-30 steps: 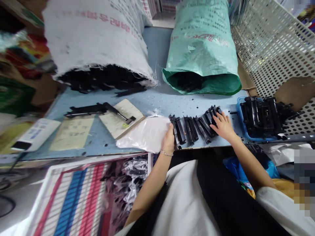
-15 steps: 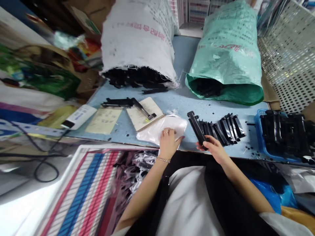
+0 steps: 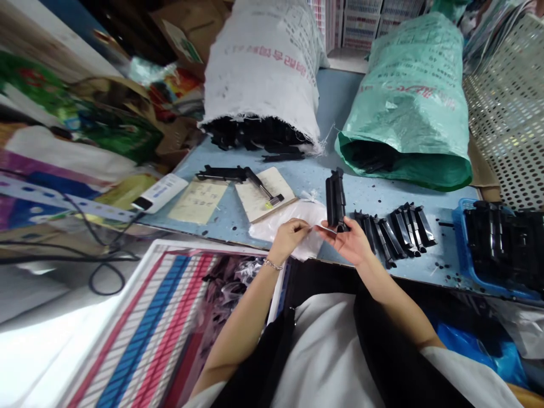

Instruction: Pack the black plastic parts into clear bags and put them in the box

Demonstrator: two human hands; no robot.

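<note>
My right hand (image 3: 349,241) is closed round the lower end of a long black plastic part (image 3: 335,198), which stands nearly upright. My left hand (image 3: 291,238) pinches the edge of a thin plastic bag (image 3: 315,226), and its other side reaches the fingers of my right hand. Beneath both hands lies a stack of whitish plastic bags (image 3: 272,229). Right of my right hand, several slim black plastic pieces (image 3: 393,235) lie in a slanted row on the blue table (image 3: 306,170).
Behind stand a white woven sack (image 3: 263,68) and a green sack (image 3: 408,102), both holding black parts. A blue basket (image 3: 463,243) of black parts is at the right. A notepad (image 3: 249,207) carries a metal-tipped tool. Below left is a striped crate (image 3: 165,317).
My left hand has come up from the bag stack with a bag edge pinched. My right hand has moved left towards it, turning the black part more upright. The camera view has shifted slightly.
</note>
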